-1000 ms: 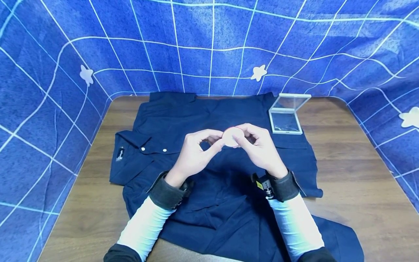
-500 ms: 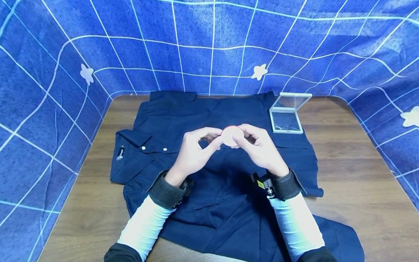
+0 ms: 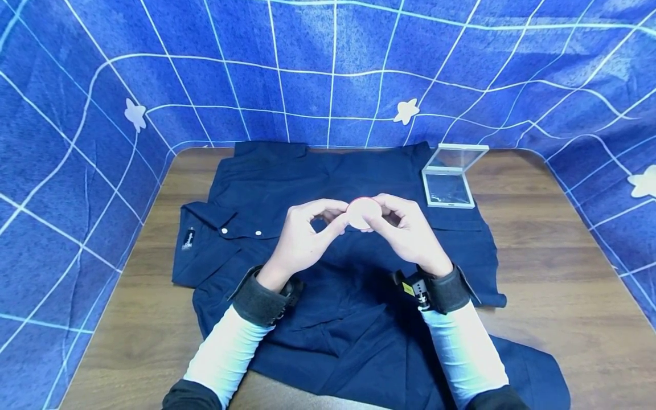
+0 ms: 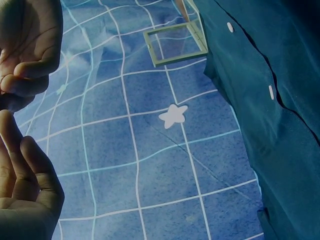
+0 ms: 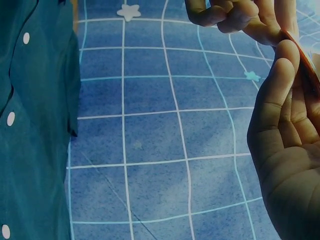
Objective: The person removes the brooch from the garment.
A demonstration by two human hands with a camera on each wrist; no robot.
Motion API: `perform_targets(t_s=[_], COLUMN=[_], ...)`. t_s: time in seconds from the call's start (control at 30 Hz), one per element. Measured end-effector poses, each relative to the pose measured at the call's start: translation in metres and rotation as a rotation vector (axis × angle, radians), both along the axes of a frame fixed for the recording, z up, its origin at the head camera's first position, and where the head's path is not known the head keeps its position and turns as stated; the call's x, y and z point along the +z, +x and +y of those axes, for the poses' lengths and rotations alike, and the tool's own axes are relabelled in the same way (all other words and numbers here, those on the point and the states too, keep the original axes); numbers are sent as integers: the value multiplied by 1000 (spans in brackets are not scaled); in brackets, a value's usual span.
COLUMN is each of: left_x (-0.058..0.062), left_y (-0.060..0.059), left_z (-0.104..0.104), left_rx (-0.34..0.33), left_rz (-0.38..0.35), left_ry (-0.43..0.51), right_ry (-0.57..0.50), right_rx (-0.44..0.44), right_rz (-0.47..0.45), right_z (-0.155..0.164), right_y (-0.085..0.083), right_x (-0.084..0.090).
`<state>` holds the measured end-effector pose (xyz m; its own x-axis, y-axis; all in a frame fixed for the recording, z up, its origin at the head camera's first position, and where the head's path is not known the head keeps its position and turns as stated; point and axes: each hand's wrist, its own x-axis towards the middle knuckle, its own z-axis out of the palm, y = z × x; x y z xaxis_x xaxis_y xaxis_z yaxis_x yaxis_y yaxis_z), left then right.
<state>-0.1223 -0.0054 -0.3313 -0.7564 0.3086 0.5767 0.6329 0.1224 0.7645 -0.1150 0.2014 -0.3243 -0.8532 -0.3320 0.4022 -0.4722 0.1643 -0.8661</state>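
Observation:
A thin round disc (image 3: 363, 209), pale on its face with a red edge, is held up above the middle of a dark navy shirt (image 3: 328, 176). My left hand (image 3: 307, 234) pinches its left rim between thumb and fingers. On the other side my right hand (image 3: 410, 236) grips it, thumb laid across the pale face and fingers behind. Seen edge-on in the right wrist view, the disc (image 5: 306, 62) shows its red rim. In the left wrist view the disc itself cannot be made out.
A flat white-framed case (image 3: 448, 191) with a clear raised lid stands at the back right, on the shirt's edge. The shirt lies spread over a brown wooden table (image 3: 553, 245). A blue gridded cloth (image 3: 328, 74) with star shapes surrounds the table's back and sides.
The disc has tilted slightly, its pale face showing a little fuller than a second ago. Both hands keep nearly the same place and grip.

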Motion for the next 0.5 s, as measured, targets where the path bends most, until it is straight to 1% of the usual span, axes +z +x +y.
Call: perform_targets(t_s=[0.3, 0.5], left_x=[3, 1], left_y=[1, 1], left_z=[1, 0], left_rx=[-10, -9], left_rz=[8, 8], left_ry=[-7, -16], right_ry=[-20, -14], right_rx=[6, 13], right_rz=[9, 30], right_z=[0, -1], right_y=[1, 0], right_x=[1, 1])
